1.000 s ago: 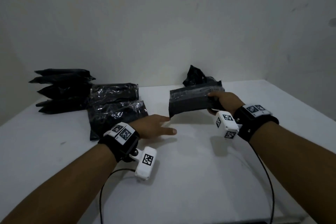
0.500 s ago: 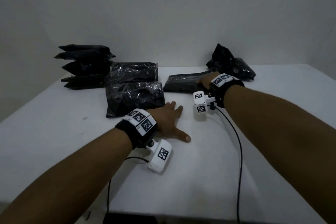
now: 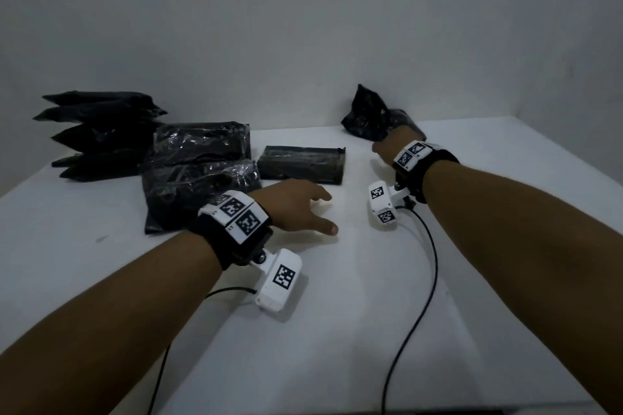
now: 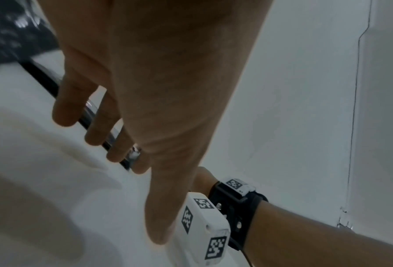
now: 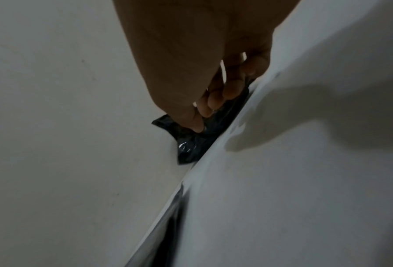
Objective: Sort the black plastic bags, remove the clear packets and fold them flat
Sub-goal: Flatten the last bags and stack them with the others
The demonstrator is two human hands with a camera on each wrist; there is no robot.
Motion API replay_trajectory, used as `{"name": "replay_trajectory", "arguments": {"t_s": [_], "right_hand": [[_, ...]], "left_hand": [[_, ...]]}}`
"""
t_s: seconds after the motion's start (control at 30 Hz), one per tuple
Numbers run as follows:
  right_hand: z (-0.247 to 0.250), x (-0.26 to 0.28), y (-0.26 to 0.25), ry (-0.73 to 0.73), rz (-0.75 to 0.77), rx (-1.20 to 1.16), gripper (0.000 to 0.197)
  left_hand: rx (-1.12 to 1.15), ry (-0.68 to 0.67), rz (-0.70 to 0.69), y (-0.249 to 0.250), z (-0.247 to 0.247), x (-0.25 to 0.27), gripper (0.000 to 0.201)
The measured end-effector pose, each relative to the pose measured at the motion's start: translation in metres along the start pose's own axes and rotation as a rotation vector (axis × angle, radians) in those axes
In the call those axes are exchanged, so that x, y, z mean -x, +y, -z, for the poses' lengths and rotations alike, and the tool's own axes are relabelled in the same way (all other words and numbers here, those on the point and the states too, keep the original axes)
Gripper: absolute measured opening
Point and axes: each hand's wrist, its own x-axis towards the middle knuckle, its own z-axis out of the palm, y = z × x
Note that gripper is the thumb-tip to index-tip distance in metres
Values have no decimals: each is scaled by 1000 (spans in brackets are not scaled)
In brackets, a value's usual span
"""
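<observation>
1. The left hand [image 3: 296, 204] lay low over the white worktop [image 3: 337, 330] at the centre of the head view, fingers straight and a little spread, holding nothing.
2. Just above its fingertips in the frame lay one flat folded black bag [image 3: 301, 163], apart from the hand; in the left wrist view its dark edge [image 4: 42, 77] showed behind the fingers [image 4: 63, 108].
3. To the left of that hand, touching its wrist line in the frame, sat two black packs in clear wrapping: a nearer pack [image 3: 199, 192] and a farther pack [image 3: 202, 141] above it in the frame.
4. At the upper left of the frame lay a pile of black bags [image 3: 97, 135]; about five layers showed, though the exact count was hard to tell.
5. The right hand [image 3: 384, 146] reached to the upper right of centre, at a crumpled black bag [image 3: 367, 118] by the wall [image 3: 303, 27].
6. In the right wrist view, the right hand's [image 5: 213, 72] fingers [image 5: 232, 90] were curled onto the crumpled bag [image 5: 191, 142], with the thumb tip pressed to its plastic; the grip looked like a pinch.
7. The folded bag lay between the two hands, closer to the left one.
8. Each wrist carried one black strap with white marker tags and one white camera box, the left box [image 3: 279, 280] and the right box [image 3: 381, 205], each trailing a black cable.
</observation>
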Motion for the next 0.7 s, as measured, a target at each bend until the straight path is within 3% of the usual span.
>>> {"name": "replay_trajectory", "arguments": {"t_s": [0.1,0.23,0.27,0.37,0.47,0.57,0.7], "right_hand": [[17,-6,26,58,24,29,19],[24,-27,39,70,40,137,28],[25,-34,39,87,48,167,34],[26,-50,33,127,54,231,76],[28,-64,26,59,147,264,89],[28,-68,19,-60,243,322,78],[29,-59,22,7,211,249,41]], "left_hand": [[5,-32,-25,19,-5,-20,86],[-7,-69,-26,28,-13,-44,94],[-2,-70,-24,28,-13,-47,93],[12,-71,-25,25,-12,-52,92],[16,-72,-41,22,-15,-54,91],[11,-75,-56,21,-16,-54,91],[-2,-83,-60,23,-14,-54,91]]}}
